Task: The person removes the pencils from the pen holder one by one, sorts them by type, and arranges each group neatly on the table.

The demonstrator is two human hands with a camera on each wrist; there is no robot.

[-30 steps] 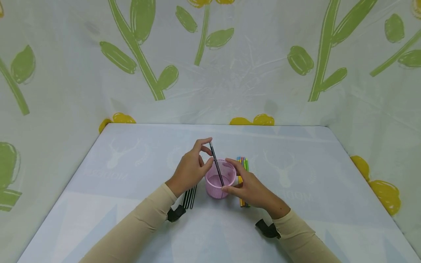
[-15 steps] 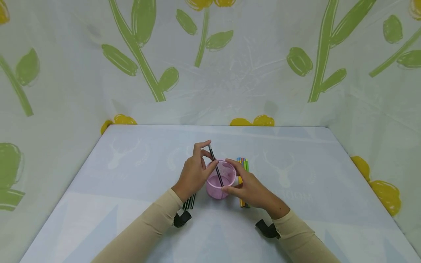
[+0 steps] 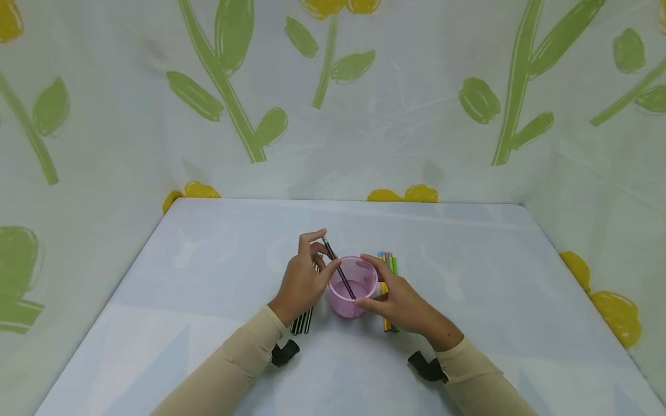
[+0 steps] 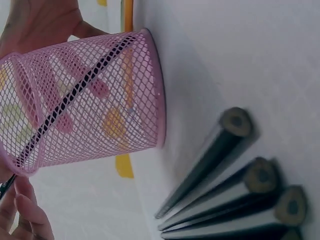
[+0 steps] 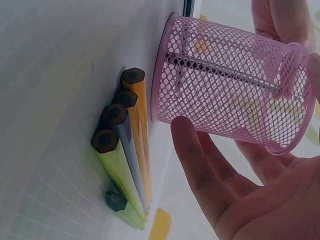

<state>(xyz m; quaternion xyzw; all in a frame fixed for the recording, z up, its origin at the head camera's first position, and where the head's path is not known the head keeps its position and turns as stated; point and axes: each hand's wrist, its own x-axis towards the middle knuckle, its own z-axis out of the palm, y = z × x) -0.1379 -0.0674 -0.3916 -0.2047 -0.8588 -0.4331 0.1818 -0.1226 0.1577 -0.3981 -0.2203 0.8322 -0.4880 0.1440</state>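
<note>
A pink mesh pencil cup stands upright on the table. My right hand holds its right side, thumb at the near rim. Between its thumb and fingers my left hand pinches a black pencil over the cup's left rim. That pencil slants, its lower end inside the cup; through the mesh in the left wrist view, the dark shaft reaches close to the base. Several black pencils lie left of the cup, partly under my left hand. Several coloured pencils lie to its right, partly behind my right hand.
The pale table has its far edge against a hanging sheet printed with leaves and flowers. Black straps sit at both wrists, below the beige sleeves.
My left hand has come slightly down, and the black pencil's top end has tipped further left. The right hand keeps its hold on the cup. The head view has shifted a little.
</note>
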